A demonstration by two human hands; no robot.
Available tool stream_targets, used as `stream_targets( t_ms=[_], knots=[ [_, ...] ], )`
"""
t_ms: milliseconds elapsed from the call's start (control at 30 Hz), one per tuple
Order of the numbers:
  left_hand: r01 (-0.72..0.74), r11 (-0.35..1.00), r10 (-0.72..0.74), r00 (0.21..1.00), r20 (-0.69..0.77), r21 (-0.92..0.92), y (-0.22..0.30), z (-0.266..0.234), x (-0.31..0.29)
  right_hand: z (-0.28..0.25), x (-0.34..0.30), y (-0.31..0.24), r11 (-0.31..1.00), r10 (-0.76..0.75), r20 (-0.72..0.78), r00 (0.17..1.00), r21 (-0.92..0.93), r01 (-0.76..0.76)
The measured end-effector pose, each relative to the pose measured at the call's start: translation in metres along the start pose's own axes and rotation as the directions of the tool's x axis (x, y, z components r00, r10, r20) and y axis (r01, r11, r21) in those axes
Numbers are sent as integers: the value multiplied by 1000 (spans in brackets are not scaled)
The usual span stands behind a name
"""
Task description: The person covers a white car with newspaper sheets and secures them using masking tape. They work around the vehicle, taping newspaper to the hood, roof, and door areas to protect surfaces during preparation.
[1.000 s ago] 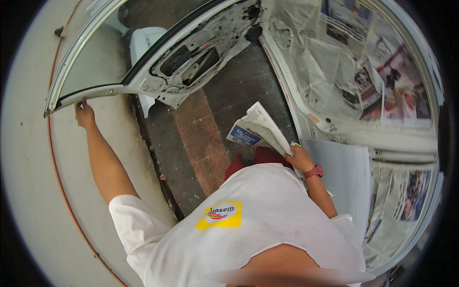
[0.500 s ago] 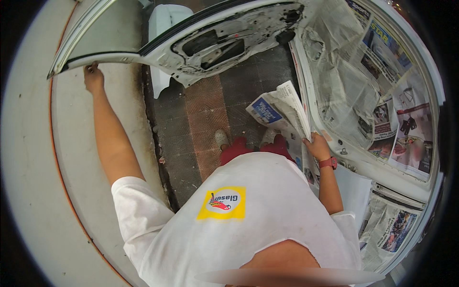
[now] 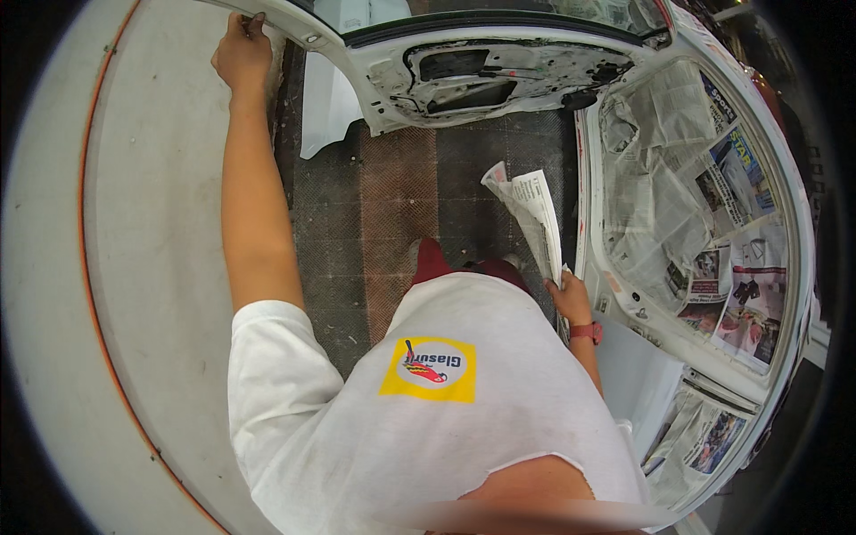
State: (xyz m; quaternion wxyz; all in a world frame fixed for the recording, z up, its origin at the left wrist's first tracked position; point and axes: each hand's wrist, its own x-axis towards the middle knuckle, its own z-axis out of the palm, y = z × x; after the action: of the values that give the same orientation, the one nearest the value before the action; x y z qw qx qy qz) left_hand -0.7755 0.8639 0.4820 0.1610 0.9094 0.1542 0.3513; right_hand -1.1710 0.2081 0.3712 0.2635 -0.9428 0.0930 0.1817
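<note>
left hand grips the car door edge; right hand clutches folded newspapers.

Glossy metal door, matt newspaper

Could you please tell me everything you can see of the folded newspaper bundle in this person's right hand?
The folded grey-white newspaper bundle is thin printed paper, several sheets creased lengthwise, its top corners splayed. It stands nearly upright above the dark grating floor, beside the paper-masked white car body. The right hand grips its lower end; nothing else touches it.
</note>
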Motion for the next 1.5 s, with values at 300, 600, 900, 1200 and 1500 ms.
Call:
stream_targets(
  t_ms=[300,600,900,1200,1500],
  knots=[
    [362,775,-35,843,538,-517,77,24,-195,-31,9,-113,948,-144,-13,990,-288,134],
    [596,499,498,397,771,-629,172,-35,-287,-116,-9,-163,898,-184,-182,966,-431,89],
    [486,486,205,745,635,-726,188,-99,-225,-171,16,-67,958,-241,-412,879,-248,146],
    [448,575,131,775,618,-684,254,-138,-258,-204,10,29,963,-267,-535,802,-113,246],
    [-47,619,145,988,55,-784,327,-213,-331,-203,11,96,950,-286,-750,596,-142,276]
  ],
)
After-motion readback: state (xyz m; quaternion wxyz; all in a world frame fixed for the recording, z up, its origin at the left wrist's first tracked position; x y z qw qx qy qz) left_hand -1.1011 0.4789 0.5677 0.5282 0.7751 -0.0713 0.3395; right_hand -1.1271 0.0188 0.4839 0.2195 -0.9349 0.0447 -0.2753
